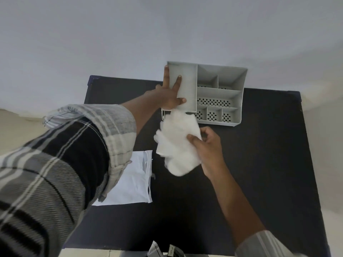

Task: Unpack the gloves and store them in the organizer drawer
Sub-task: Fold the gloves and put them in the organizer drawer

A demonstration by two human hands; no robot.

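Note:
A grey plastic organizer [239,86] with several compartments stands at the far edge of the black table [259,164]. My left hand [169,93] lies flat on the organizer's closed left top, fingers spread. My right hand [206,145] grips a bundle of white gloves [178,143] just in front of the organizer. The bundle's far end reaches the drawer opening [165,114] at the organizer's front left; the drawer itself is mostly hidden behind the gloves.
A flat white plastic bag [133,180] lies on the table at the left, partly under my left sleeve. A pale wall rises behind the table. Dark and grey items [167,251] sit at the near table edge.

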